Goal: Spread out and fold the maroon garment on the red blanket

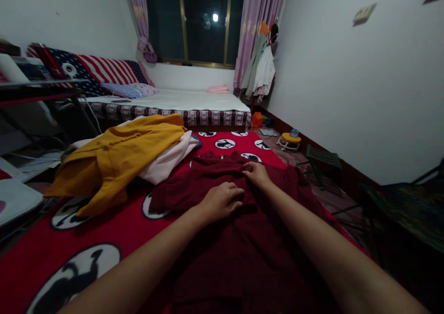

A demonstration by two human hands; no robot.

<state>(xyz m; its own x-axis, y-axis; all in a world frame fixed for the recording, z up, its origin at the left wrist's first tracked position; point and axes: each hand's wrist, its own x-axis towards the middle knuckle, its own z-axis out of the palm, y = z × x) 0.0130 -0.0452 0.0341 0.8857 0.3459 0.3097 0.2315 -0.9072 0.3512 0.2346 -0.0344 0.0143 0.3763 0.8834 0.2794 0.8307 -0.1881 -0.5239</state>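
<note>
A maroon shirt (pixel 208 263) with a collar is spread out on a red blanket (pixel 138 233) printed with white circles and dark figures. Its collar points away from me, and one sleeve is laid across the front. Just below the collar, my right hand (pixel 257 174) pinches the cloth between thumb and fingers. My left hand (pixel 222 199) rests lower on the sleeve, its fingers curled together against the fabric. Left of the shirt lies a pile of clothes: a mustard-yellow garment (pixel 128 150) on top and a pale pink one (pixel 169 161) partly under it.
A bed (pixel 194 100) with a white sheet stands under the window. Clothes (pixel 264 71) hang in the far right corner. A small yellow stool (pixel 290 139), a green folding stool (pixel 322 157) and a dark patterned chair (pixel 405 207) are along the right wall. A cluttered desk (pixel 38 85) stands left.
</note>
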